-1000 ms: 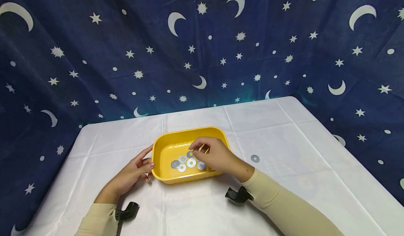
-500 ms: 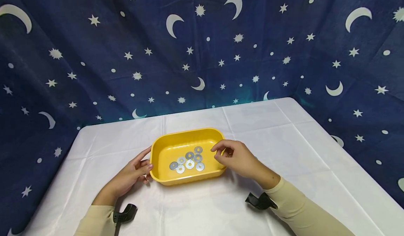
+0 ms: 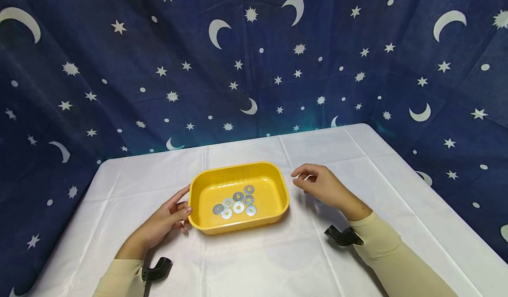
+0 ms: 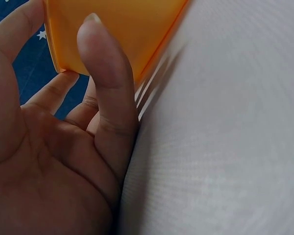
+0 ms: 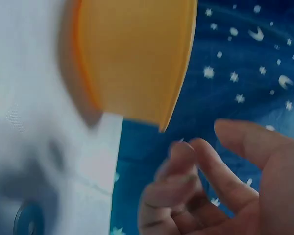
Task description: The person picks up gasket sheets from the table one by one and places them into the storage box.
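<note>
Several grey metal washers (image 3: 238, 207) lie flat on the floor of a yellow plastic tray (image 3: 238, 227). At the tray's left end, my left hand (image 3: 164, 219) holds it, thumb on the near corner of the rim and index finger toward the far corner. The left wrist view shows that thumb (image 4: 108, 68) in front of the tray wall. My right hand (image 3: 323, 186) is off the tray's right end, above the table, its fingers loosely bent with nothing between them. Another washer (image 3: 319, 203) lies on the cloth below it, partly hidden by the hand; the right wrist view shows this washer (image 5: 29, 220) too.
A white cloth (image 3: 254, 261) covers the table. Behind it and along both sides hangs a dark blue curtain (image 3: 178, 36) with moons and stars. Black straps with camera mounts (image 3: 158, 269) sit on both wrists.
My right hand has moved out of the tray to the right, over the cloth near the lone washer. Washers it covered now show. My left hand stays on the tray.
</note>
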The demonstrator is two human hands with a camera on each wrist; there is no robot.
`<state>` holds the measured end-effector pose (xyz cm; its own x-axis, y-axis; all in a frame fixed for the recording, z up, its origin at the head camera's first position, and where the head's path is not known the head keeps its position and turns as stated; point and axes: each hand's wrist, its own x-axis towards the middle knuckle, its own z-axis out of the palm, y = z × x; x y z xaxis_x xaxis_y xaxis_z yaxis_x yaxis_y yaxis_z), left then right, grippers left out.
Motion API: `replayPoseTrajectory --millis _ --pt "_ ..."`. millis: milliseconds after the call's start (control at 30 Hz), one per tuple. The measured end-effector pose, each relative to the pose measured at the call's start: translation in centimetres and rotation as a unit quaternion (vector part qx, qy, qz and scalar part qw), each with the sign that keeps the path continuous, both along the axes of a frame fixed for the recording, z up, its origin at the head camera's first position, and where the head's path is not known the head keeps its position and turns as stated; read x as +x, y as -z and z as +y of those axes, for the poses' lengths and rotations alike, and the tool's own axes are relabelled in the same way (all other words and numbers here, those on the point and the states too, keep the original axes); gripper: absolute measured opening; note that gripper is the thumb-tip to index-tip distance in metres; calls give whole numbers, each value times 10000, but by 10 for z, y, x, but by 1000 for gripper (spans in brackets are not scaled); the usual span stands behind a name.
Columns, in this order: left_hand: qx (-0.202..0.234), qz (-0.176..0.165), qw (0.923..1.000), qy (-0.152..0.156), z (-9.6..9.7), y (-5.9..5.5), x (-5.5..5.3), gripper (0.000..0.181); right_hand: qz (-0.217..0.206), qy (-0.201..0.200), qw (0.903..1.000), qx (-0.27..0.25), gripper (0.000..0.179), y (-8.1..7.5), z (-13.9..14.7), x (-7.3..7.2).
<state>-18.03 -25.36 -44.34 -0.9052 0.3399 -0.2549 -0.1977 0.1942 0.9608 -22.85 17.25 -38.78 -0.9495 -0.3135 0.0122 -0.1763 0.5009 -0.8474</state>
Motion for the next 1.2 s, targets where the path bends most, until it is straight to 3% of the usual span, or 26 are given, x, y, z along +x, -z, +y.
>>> replayPoseTrajectory --millis 167,367,533,667,967,1200 --pt "-50 -21 10000 -17 0 0 -1 69 -480 -116 9987 120 27 11 12 -12" --pt "-96 -50 9999 -84 -1 0 0 68 -779 -189 9963 322 24 20 23 -21" --pt "-95 -81 9999 -21 0 0 0 68 -1013 -516 9927 409 26 26 35 -23" --pt "-93 -53 9999 -39 -1 1 0 69 -1066 -701 9904 532 26 28 42 -26" --pt "-98 -61 9999 -85 0 -1 0 70 -1399 -633 9850 782 20 26 55 -29" --pt "-73 -64 9999 -64 0 -1 0 70 -1277 -1120 9781 1204 18 26 63 -26"
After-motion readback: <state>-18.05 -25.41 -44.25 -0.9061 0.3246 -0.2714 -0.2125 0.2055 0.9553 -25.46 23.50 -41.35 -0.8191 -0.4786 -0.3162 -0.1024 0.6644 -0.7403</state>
